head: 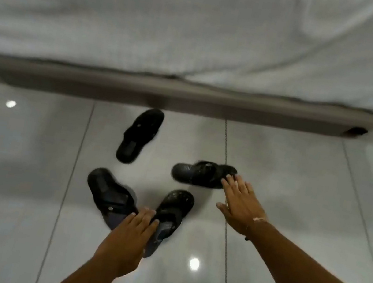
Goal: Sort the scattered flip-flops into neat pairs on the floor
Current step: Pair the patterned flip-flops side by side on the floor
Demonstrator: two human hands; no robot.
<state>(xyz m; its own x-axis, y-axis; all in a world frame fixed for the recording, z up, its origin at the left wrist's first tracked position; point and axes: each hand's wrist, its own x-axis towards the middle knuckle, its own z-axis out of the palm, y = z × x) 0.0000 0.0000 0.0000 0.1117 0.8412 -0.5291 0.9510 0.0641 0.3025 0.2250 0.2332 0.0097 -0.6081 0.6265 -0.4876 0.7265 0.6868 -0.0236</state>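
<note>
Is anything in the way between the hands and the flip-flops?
No. The right hand already reaches the end of the sideways flip-flop, and the left hand lies over the two nearest flip-flops. Only bare tiled floor lies around them.

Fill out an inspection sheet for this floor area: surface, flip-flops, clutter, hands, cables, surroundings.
Surface: glossy pale tiled floor with dark grout lines and two bright light reflections.
Job's things: four black flip-flops, unpaired. One far flip-flop lies alone near the bed base; a right flip-flop lies sideways; two near flip-flops form a V, meeting under the left hand.
Clutter: nothing seen.
Hands: left hand open, fingertips on the two near flip-flops; right hand open, fingertips at the end of the right flip-flop; neither has closed a grasp.
Cables: nothing seen.
Surroundings: bed with white cover above a grey bed base; a dark shape at its right end, unidentifiable.
</note>
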